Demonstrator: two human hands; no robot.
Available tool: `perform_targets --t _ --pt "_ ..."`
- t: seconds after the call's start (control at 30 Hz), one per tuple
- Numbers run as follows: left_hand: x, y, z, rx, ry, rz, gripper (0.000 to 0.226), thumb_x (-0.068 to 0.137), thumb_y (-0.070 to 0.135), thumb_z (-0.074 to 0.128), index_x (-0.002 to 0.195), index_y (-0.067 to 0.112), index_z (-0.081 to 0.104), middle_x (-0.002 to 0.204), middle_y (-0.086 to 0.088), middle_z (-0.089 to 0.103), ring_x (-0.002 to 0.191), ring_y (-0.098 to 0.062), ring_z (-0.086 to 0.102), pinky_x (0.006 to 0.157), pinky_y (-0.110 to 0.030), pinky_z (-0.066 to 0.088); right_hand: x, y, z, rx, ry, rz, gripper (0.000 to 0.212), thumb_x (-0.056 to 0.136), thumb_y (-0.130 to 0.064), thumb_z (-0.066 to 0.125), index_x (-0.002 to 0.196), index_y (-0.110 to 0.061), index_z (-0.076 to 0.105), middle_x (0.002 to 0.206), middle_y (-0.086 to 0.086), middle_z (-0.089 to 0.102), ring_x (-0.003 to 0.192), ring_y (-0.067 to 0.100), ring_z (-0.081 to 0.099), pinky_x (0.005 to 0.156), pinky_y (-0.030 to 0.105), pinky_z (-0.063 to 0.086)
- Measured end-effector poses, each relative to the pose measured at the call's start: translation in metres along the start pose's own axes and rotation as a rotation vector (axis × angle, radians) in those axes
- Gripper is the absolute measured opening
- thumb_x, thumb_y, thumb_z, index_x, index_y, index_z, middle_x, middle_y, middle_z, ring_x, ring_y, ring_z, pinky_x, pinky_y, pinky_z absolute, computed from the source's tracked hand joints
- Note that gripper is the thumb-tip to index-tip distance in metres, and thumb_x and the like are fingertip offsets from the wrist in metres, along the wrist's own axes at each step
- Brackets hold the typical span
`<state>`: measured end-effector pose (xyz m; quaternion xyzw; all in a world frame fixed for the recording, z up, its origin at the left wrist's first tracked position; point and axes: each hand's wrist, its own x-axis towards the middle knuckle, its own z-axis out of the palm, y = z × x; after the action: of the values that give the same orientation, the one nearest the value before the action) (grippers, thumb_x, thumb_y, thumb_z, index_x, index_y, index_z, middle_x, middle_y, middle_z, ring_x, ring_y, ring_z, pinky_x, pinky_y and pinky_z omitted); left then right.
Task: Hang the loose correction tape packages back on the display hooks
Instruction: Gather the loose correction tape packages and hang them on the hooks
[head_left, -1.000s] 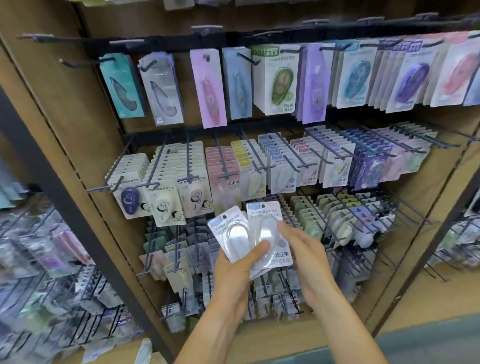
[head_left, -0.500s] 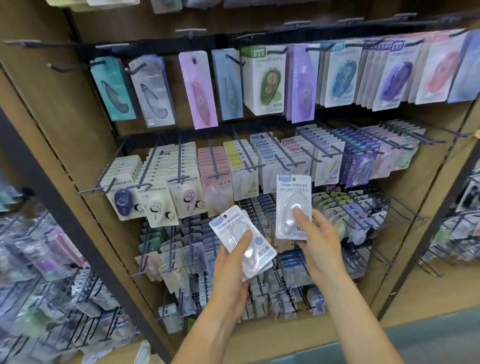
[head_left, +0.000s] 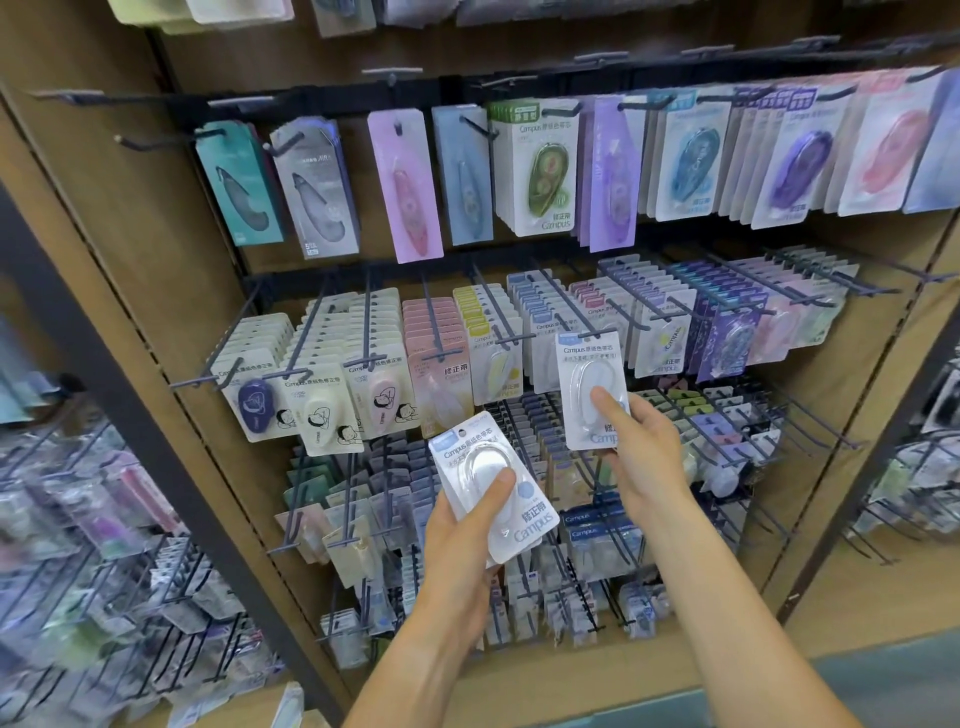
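**me:** While my right hand (head_left: 641, 447) has one white Campus package (head_left: 589, 387) lifted up to the middle row, my left hand (head_left: 467, 540) is parked lower down with the spare package (head_left: 491, 483), thumb clamped across the clear blister, other fingers curled behind the card. There might be a second card tucked behind that one, can't tell for sure.

**shelfguy:** how are you gripping the raised one?

**me:** Thumb (head_left: 605, 402) pressed on the blister front, rest of the fingers behind the card, so it's pinched at the lower half. Top edge with the hang hole is free, which is what I want. It sits upright, just in front of the matching white Campus stack (head_left: 545, 332) and right by the tip of a hook (head_left: 597, 332).

**shelfguy:** so is it on yet or not?

**me:** Can't tell from here whether the hole has caught the tip. I'd call this the lining-up step of the first package, so barely started overall.

**shelfguy:** next?

**me:** My guess: get the hole square on the hook tip, clear the upturned end, then slide the card back along the wire until it meets the stack. The neighbouring hooks are close together, so it needs a straight push, not an angled one. Then the left-hand one goes up.
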<state>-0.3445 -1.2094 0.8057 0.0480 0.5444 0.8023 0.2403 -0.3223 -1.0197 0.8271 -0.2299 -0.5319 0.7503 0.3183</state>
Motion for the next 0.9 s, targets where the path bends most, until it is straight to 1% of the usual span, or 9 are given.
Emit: perform_targets --t 0.13,0.3,0.4,0.47,0.53,0.63,0.67,0.73,0.9 --pt "0.0 0.002 -0.004 -0.003 -0.009 0.009 0.042 0.09 0.023 0.079 0.13 0.027 0.067 0.12 -0.001 0.079 0.111 -0.025 0.075 0.094 -0.046 0.06 -0.002 0.003 -0.002 -0.04 0.003 0.017 0.012 0.096 -0.028 0.071 0.102 -0.02 0.076 0.105 0.003 0.079 0.104 0.024 0.071 0.1 0.045 0.052" --pt "0.0 0.003 -0.006 -0.007 -0.025 0.02 0.041 0.091 0.022 0.078 0.131 0.026 0.067 0.12 -0.001 0.079 0.11 -0.024 0.076 0.087 -0.041 0.061 0.006 0.006 0.003 -0.049 0.049 0.027 0.015 0.094 -0.029 0.074 0.1 -0.016 0.077 0.107 0.01 0.078 0.104 0.029 0.071 0.105 0.052 0.05" --pt "0.001 0.003 -0.006 -0.008 -0.027 0.023 0.041 0.09 0.021 0.079 0.13 0.025 0.067 0.118 -0.001 0.079 0.109 -0.024 0.076 0.088 -0.042 0.062 0.027 0.009 0.014 -0.075 0.09 0.033 0.045 0.084 -0.038 0.082 0.1 0.002 0.07 0.113 0.025 0.07 0.095 0.027 0.068 0.108 0.058 0.047" --pt "0.001 0.003 -0.004 -0.003 -0.016 0.02 0.043 0.088 0.021 0.08 0.13 0.026 0.068 0.118 -0.001 0.079 0.109 -0.024 0.076 0.097 -0.048 0.06 0.043 0.007 0.025 -0.058 0.123 0.079 0.052 0.083 -0.038 0.084 0.102 0.007 0.066 0.12 0.029 0.064 0.1 0.024 0.067 0.109 0.056 0.047" --pt "0.002 0.004 -0.003 0.001 -0.012 0.024 0.045 0.086 0.022 0.082 0.13 0.026 0.068 0.119 -0.001 0.079 0.11 -0.024 0.076 0.102 -0.052 0.057 0.06 0.004 0.034 -0.041 0.177 0.131 0.056 0.083 -0.035 0.085 0.112 0.008 0.064 0.115 0.021 0.067 0.112 0.03 0.065 0.105 0.051 0.052" --pt "0.003 0.003 -0.004 -0.008 -0.012 0.029 0.045 0.086 0.022 0.083 0.128 0.026 0.069 0.117 0.0 0.079 0.109 -0.023 0.076 0.1 -0.052 0.059 0.069 0.009 0.037 -0.088 0.225 0.163 0.044 0.076 -0.041 0.089 0.094 -0.007 0.067 0.093 0.007 0.068 0.093 0.027 0.067 0.092 0.042 0.057" --pt "0.004 0.002 -0.004 -0.008 -0.016 0.032 0.046 0.085 0.022 0.083 0.128 0.026 0.069 0.117 0.0 0.08 0.108 -0.023 0.077 0.099 -0.051 0.059 0.066 0.013 0.034 -0.143 0.249 0.153 0.047 0.075 -0.045 0.088 0.097 -0.009 0.067 0.096 0.006 0.067 0.09 0.024 0.064 0.09 0.041 0.056" --pt "0.005 0.001 -0.005 -0.003 -0.03 0.035 0.048 0.083 0.022 0.085 0.129 0.025 0.069 0.116 -0.001 0.08 0.106 -0.023 0.077 0.097 -0.051 0.06 0.038 0.018 0.027 -0.203 0.261 0.101 0.066 0.077 -0.047 0.087 0.125 -0.009 0.063 0.117 0.005 0.066 0.104 0.022 0.063 0.097 0.042 0.053" --pt "0.007 -0.007 0.002 0.039 -0.017 0.009 0.057 0.076 0.031 0.091 0.128 0.024 0.07 0.116 -0.001 0.08 0.108 -0.024 0.076 0.1 -0.053 0.058 -0.056 0.026 0.005 -0.243 -0.199 0.091 0.034 0.079 -0.046 0.082 0.106 -0.025 0.079 0.106 -0.004 0.078 0.105 0.016 0.072 0.097 0.04 0.056"
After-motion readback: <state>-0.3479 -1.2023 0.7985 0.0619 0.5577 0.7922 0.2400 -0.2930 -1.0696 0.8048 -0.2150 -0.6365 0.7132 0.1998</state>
